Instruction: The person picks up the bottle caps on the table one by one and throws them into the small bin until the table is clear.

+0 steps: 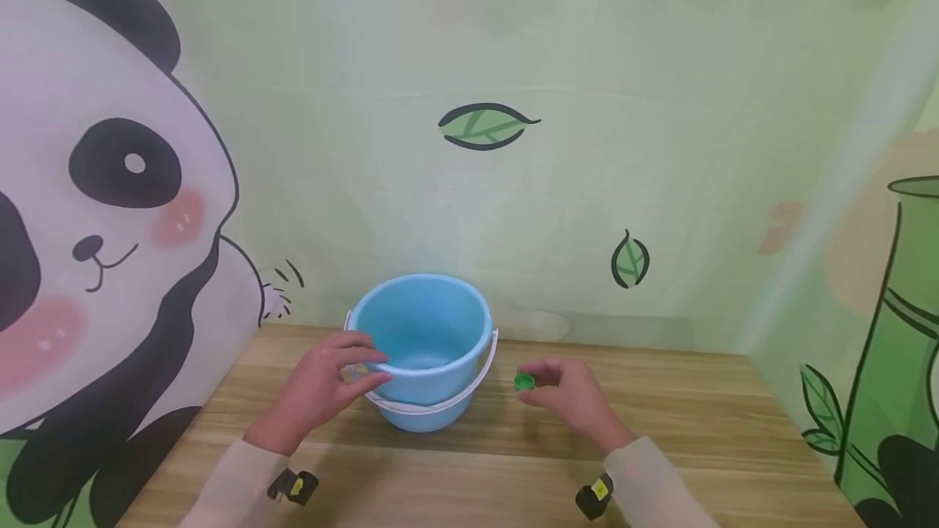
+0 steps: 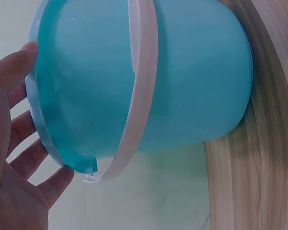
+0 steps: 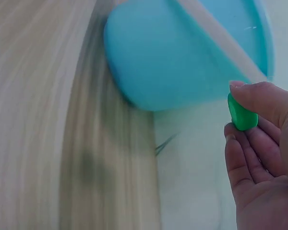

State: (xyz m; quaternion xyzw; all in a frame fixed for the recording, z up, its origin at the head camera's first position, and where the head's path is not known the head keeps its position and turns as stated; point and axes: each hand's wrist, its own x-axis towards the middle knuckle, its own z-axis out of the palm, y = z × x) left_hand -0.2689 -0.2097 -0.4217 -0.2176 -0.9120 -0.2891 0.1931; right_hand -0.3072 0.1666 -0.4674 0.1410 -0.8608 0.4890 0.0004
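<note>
A light blue bucket (image 1: 421, 385) with a white handle (image 1: 440, 407) stands upright on the wooden table. My left hand (image 1: 319, 385) holds its rim at the near left side. In the left wrist view, the thumb (image 2: 20, 64) lies on the rim's near side and the other fingers reach behind it. To the right of the bucket, my right hand (image 1: 575, 398) pinches a small bright green piece (image 3: 242, 114) between thumb and fingers, above the table. Its exact kind is unclear. The handle hangs down across the bucket's front.
The wooden table (image 1: 660, 398) ends at a pale green backdrop (image 1: 572, 39) right behind the bucket. A panda (image 1: 117, 243) is printed on the left side, with leaves and bamboo further right. Both wrists carry small black devices.
</note>
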